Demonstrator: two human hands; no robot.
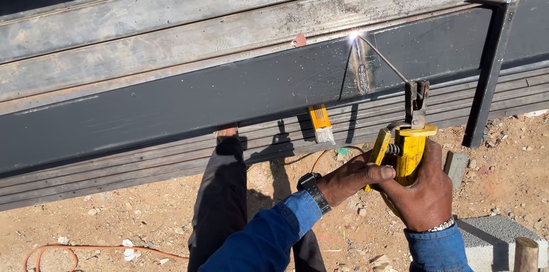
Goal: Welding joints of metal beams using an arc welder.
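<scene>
Both my hands grip a yellow welding electrode holder (407, 152). My right hand (422, 192) wraps its handle from below; my left hand (350, 178), with a black wristwatch, presses on its yellow lever side. A thin welding rod (384, 60) runs from the holder's jaws up and left to a bright spark (354, 35) at the top edge of a dark steel beam (171, 100). A rough vertical weld seam (362, 72) runs down the beam just below the spark.
More steel sections (171, 14) are stacked behind the beam. A dark angle-iron post (492, 66) stands at the right. A yellow box of rods (320, 123) lies under the beam. My dark trouser leg (223, 203), an orange cable (68, 249) and grey concrete blocks (497, 237) are on the red dirt.
</scene>
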